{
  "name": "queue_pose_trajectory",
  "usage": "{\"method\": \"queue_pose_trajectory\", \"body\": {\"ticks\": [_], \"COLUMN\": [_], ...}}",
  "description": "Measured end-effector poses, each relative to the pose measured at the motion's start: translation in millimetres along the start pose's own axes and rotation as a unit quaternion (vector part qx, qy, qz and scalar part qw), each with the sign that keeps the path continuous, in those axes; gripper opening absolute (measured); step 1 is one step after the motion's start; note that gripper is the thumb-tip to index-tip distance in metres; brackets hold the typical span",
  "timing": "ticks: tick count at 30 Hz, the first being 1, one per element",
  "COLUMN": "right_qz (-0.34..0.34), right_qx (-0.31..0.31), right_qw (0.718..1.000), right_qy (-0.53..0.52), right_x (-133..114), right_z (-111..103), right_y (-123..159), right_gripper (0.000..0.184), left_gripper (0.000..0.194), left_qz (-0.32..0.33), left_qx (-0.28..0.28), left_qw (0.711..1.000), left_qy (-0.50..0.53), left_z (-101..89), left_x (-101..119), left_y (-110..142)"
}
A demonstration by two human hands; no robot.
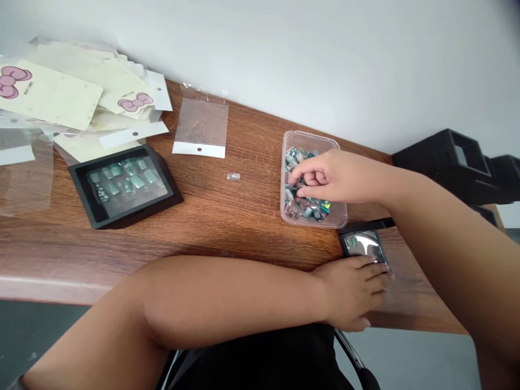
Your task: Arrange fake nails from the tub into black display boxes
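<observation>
one green nail (354, 241) shows in the small case (343, 247), barely filled as far as glare allows, at five o'clock from the tub (340, 214). the larger case (171, 187), at nine o'clock, looks well filled. one loose nail (233, 176) lies between. the right hand (325, 176) is half curled among the tub's many nails, grip unclear; the left hand (355, 292) spreads flat, empty, fingers at the small case.

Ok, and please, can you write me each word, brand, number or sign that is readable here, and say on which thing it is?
None can be read for certain.
Left card: small dark lettering beside a pink bow, too blurred.
Right card: lettering above another bow, too small.
Clear tub: no text that I can see.
</observation>
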State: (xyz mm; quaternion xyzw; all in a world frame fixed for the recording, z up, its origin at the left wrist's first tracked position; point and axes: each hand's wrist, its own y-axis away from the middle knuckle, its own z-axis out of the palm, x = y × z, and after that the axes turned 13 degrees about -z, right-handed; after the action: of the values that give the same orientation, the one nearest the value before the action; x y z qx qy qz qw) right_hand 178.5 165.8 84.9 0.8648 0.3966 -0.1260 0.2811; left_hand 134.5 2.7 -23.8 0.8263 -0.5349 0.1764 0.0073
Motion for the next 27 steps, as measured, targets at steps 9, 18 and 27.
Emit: {"method": "queue_pose_trajectory", "body": {"ticks": [9,18,27], "right_qz": [-0.015,-0.029,-0.023], "right_qx": [0.010,-0.002,0.002], "right_qw": [0.999,1.000,0.999], "right_qy": [0.044,-0.003,-0.022], "right_x": [-5.3,-6.5,-8.5], "right_z": [3.4,3.1,7.7], "right_y": [1.8,1.7,-1.0], "right_gripper": [0.018,0.014,0.015], "left_gripper": [0.060,0.061,0.061], "left_qz": [0.004,0.003,0.009], "left_qx": [0.021,-0.010,-0.017], "left_qw": [1.000,1.000,1.000], "left_qy": [0.013,-0.006,-0.004], "left_z": [1.6,-4.9,-7.1], "left_x": [-0.8,-1.2,-1.9], "left_y": [0.0,-0.5,-0.7]}}
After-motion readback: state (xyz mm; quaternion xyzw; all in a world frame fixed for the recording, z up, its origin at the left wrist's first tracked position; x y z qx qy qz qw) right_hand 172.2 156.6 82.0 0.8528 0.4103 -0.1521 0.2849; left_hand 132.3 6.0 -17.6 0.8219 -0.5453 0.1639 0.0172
